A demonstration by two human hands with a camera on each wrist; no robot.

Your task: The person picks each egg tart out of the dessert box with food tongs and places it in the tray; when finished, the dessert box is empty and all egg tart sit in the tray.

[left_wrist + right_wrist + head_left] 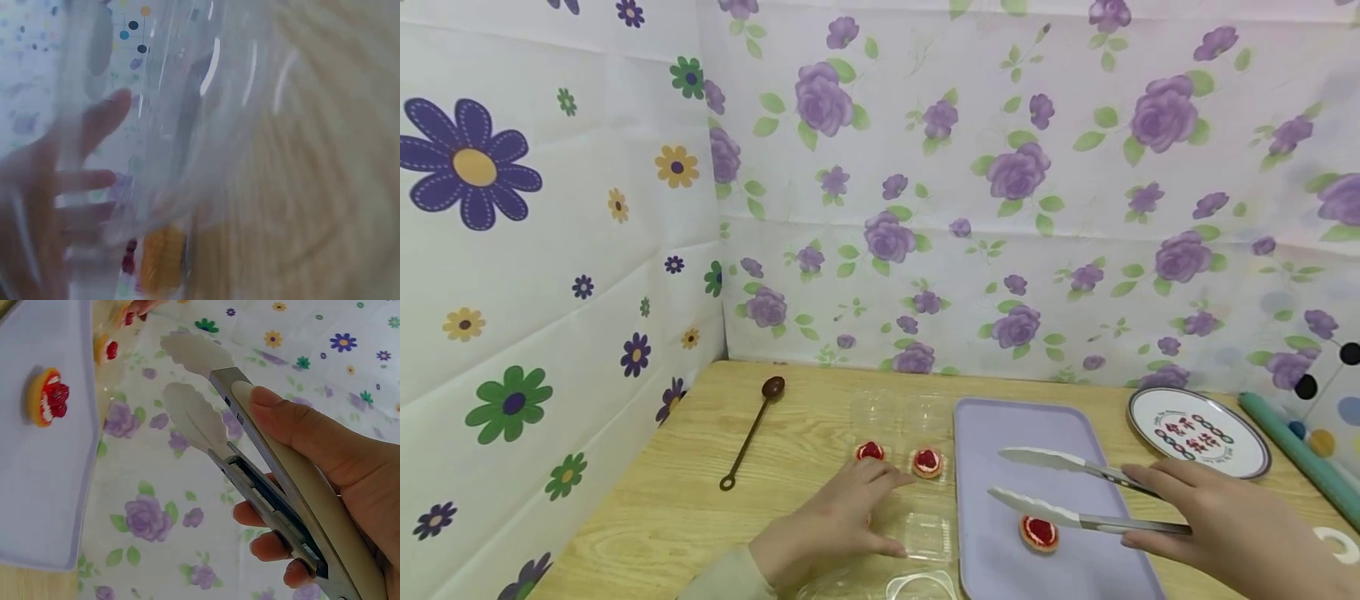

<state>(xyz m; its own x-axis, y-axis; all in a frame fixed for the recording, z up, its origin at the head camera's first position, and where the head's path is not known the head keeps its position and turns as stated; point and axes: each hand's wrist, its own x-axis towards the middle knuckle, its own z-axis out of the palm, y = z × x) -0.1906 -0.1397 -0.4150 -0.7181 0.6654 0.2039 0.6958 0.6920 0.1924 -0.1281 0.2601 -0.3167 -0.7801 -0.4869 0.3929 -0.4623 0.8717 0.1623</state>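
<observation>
My right hand (1232, 508) grips metal tongs (275, 469) with pale scalloped tips; the two arms stand apart with nothing between them. Below the tongs in the head view, a small red-topped tart (1039, 534) sits on the lavender tray (1011, 433). To the left, my left hand (842, 508) reaches over a clear plastic container (928, 533), fingers fairly straight and thumb spread. Two more tarts, one (927, 462) beside the fingertips and another (870, 451) just beyond them, sit in the container's compartments. Clear plastic covers much of the left wrist view.
A dark brown long-handled spoon (752, 433) lies on the wooden table at left. Behind the right hand is a white plate (1198, 433) with red lettering, beside a teal roll (1300, 454). A white ring (1336, 546) lies at the right edge. Flowered sheets hang behind and left.
</observation>
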